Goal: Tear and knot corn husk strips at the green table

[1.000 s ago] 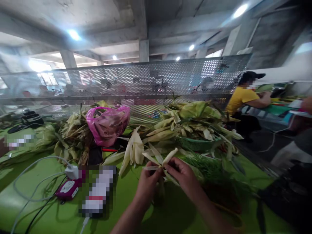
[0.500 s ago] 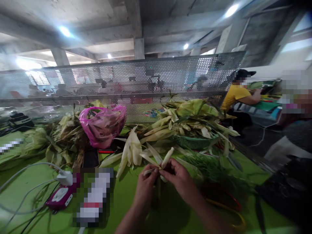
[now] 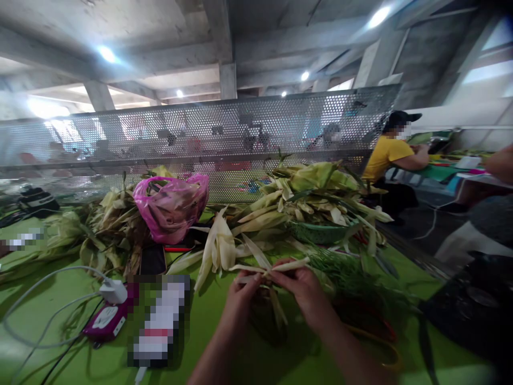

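Note:
Low over the green table, my left hand (image 3: 245, 289) pinches the near ends of several pale corn husk strips (image 3: 256, 251). My right hand (image 3: 298, 280) is closed on the same bunch from the other side, its thumb and fingers close to the left fingertips. One strip sticks out to the right above the right hand, others point up and left, and a few hang below between the hands. Just beyond lies a larger fan of pale corn husk (image 3: 220, 246). Exactly how the strips cross at the fingertips is too small to make out.
A pink plastic bag (image 3: 172, 208) and a green basket (image 3: 320, 232) heaped with husks stand at the back. Green stringy strands (image 3: 340, 272) lie right. A phone (image 3: 162, 321), purple power strip (image 3: 106, 323) and cables occupy the left. A person in yellow (image 3: 385, 160) sits beyond.
The strip at my right hand has swung from upright to nearly flat, pointing right. Strips now hang lower between my hands. Both hands still grip the bunch in about the same place.

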{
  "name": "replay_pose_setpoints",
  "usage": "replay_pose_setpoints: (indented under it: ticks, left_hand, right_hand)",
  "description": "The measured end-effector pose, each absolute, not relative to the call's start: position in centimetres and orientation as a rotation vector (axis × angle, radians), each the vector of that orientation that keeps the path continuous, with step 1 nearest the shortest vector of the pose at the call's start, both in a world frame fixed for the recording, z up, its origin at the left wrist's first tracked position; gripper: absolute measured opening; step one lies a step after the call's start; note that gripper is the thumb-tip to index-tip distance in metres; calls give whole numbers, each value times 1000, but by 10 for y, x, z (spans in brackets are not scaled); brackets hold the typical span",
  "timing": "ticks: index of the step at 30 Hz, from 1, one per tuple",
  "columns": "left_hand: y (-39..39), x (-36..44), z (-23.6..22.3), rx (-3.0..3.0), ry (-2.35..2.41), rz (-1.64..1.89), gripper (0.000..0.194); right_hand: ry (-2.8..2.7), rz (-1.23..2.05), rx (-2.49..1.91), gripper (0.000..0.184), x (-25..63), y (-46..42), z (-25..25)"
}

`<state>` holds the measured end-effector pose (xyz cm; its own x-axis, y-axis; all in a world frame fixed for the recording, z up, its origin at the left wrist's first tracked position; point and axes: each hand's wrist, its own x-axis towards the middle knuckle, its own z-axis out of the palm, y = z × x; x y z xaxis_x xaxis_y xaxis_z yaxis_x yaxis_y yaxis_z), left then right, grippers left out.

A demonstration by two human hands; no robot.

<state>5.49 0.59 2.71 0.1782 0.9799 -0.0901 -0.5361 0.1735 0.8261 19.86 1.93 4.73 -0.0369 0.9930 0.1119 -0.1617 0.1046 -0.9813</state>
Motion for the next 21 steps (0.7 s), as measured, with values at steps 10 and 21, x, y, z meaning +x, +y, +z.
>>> replay_pose_setpoints:
  ticks: [10, 21]
  left_hand:
    - [9, 63, 20, 980, 868, 1270, 36]
    - [5, 62, 25, 1197, 849, 1199, 27]
  right_hand:
    - [-1299, 1074, -1133, 32, 200, 16, 48]
    - [-1513, 1044, -1126, 17, 200, 17, 54]
